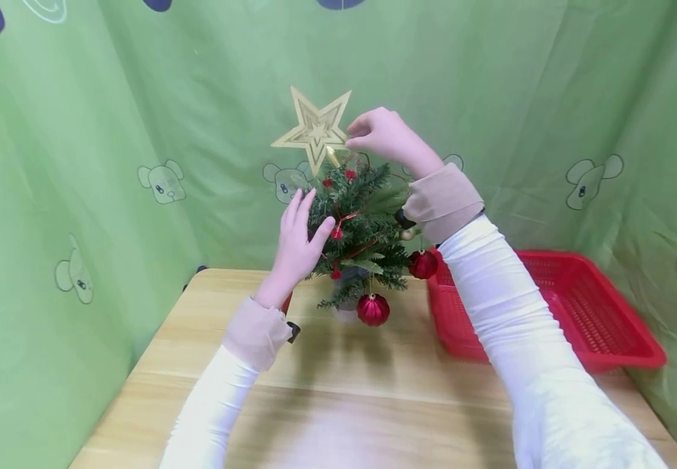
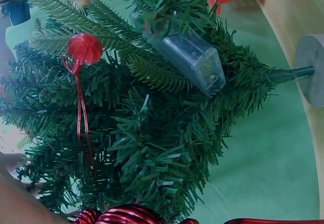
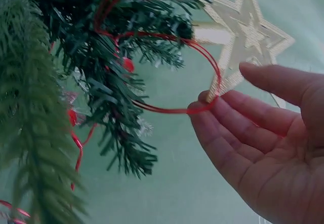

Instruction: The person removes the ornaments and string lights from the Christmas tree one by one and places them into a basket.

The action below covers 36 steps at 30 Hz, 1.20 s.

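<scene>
Dense tree (image 1: 376, 225), perhaps room behind

White left sleeve (image 1: 215, 404) and right sleeve (image 1: 502, 293), both long, with beige cuffs.
The cloth is creased, with close folds ringing the right forearm. The left cuff (image 1: 254, 333) and right cuff (image 1: 446, 198) are wide, soft and wrinkled, each with a small black piece jutting from its inner side. Left hand (image 1: 300, 238) and right hand (image 1: 390, 138) are bare.

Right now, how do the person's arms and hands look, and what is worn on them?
The sleeves are white and wrinkled, each meeting a beige cuff with a small black piece beside it. The left hand and right hand wear no gloves.
</scene>
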Each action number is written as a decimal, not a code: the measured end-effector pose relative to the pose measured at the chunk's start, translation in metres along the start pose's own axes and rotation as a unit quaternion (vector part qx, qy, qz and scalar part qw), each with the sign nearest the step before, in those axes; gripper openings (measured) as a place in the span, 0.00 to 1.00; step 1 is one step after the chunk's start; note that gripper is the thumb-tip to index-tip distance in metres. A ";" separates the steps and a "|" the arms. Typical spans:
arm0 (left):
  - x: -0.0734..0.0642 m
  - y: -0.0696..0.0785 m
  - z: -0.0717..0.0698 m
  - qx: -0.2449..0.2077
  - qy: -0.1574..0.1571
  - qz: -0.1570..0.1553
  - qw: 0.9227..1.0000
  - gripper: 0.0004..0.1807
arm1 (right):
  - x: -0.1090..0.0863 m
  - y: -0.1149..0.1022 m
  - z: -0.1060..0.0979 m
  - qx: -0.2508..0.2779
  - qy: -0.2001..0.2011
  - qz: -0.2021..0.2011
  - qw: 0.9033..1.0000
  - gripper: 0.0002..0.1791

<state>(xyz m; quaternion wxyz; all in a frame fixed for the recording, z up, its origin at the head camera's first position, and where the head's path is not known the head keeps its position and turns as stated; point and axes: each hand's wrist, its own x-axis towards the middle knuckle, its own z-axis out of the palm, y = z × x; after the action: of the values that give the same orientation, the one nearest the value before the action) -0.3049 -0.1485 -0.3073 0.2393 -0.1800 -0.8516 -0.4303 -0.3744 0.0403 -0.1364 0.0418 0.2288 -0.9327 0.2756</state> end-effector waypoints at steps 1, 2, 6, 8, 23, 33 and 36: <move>0.000 0.000 0.001 0.001 0.001 0.000 1.000 0.51 | 0.001 0.000 0.001 -0.001 0.004 0.001 1.000 0.23; 0.000 -0.001 0.001 0.001 0.002 0.001 1.000 0.51 | 0.002 0.000 0.002 -0.003 0.010 0.002 1.000 0.22; 0.000 -0.001 0.004 0.001 0.005 0.001 1.000 0.51 | 0.002 -0.001 0.005 -0.011 0.038 0.010 0.999 0.16; 0.000 -0.001 0.004 -0.001 0.004 0.000 1.000 0.51 | 0.002 -0.001 0.005 -0.015 0.049 0.012 0.999 0.15; 0.002 -0.003 0.005 -0.005 0.003 -0.003 1.000 0.49 | -0.001 -0.010 -0.007 0.023 0.113 0.023 0.993 0.15; 0.002 -0.002 0.004 -0.003 0.007 -0.005 1.000 0.49 | -0.006 0.004 -0.031 0.124 0.198 0.047 0.971 0.16; 0.002 -0.002 0.003 -0.002 0.006 -0.005 1.000 0.48 | -0.014 0.014 -0.041 0.159 0.215 0.051 0.962 0.15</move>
<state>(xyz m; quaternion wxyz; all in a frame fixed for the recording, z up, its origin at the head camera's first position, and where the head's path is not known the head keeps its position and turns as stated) -0.3087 -0.1468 -0.3094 0.2417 -0.1739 -0.8500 -0.4346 -0.3702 0.0784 -0.1121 0.1906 0.1196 -0.8561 0.4652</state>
